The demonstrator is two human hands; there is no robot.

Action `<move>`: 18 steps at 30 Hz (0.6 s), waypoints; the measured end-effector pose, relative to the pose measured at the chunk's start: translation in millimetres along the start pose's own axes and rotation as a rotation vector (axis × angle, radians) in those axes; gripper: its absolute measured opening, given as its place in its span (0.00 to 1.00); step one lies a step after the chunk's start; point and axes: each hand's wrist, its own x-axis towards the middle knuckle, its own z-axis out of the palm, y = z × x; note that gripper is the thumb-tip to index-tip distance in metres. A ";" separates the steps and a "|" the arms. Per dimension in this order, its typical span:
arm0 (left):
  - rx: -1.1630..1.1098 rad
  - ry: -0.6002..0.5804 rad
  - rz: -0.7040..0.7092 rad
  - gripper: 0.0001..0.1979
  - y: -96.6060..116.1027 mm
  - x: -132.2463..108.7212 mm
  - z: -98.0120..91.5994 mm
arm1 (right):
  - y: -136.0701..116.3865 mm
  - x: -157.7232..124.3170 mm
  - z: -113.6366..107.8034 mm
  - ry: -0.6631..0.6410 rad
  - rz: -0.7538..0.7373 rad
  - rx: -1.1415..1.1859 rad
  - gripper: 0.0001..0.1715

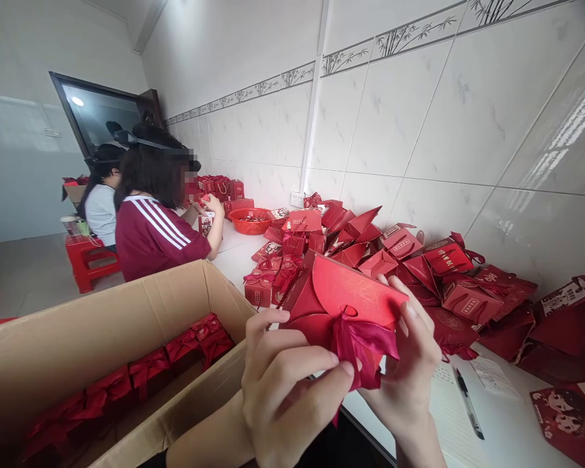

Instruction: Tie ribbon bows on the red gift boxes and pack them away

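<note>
Red satin is between the fingertips of the left hand (283, 383), which pinches the dark red satin ribbon bow (363, 344) on the front of a red paper gift box (351, 292) with a rounded flap. The right hand (409, 370) grasps the same box from the other side, with its fingers laid over the edge of the flap. The box is held in the air above the near edge of the white tabletop (507, 432), just beside an open brown cardboard carton (102, 325) where rows of similar red boxes with bows (151, 367) stand.

I judge that the bow is being arranged or tightened on a closed box. A further move on it asks for a fine pull with the fingertips while the other hand keeps the box steady.

Behind, a big pile of red boxes (419, 260) lies on the tabletop against the white tiled wall. A black pen (468, 403) lies near the right hand. Further away, a person in a dark red striped shirt (151, 237) sits at work.
</note>
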 end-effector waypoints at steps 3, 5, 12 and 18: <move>-0.004 0.040 -0.073 0.08 5.7 -0.4 3.2 | -0.8 0.4 0.3 0.001 -0.001 0.005 0.50; -0.018 0.089 -0.134 0.08 9.5 -0.7 6.0 | -1.4 0.3 0.5 0.002 0.005 0.008 0.50; -0.023 0.045 -0.091 0.09 7.0 -0.7 2.8 | -1.7 0.1 0.7 0.000 -0.005 0.015 0.51; -0.010 0.096 -0.149 0.07 9.7 -0.9 5.8 | -1.6 0.7 1.0 0.005 -0.003 0.017 0.50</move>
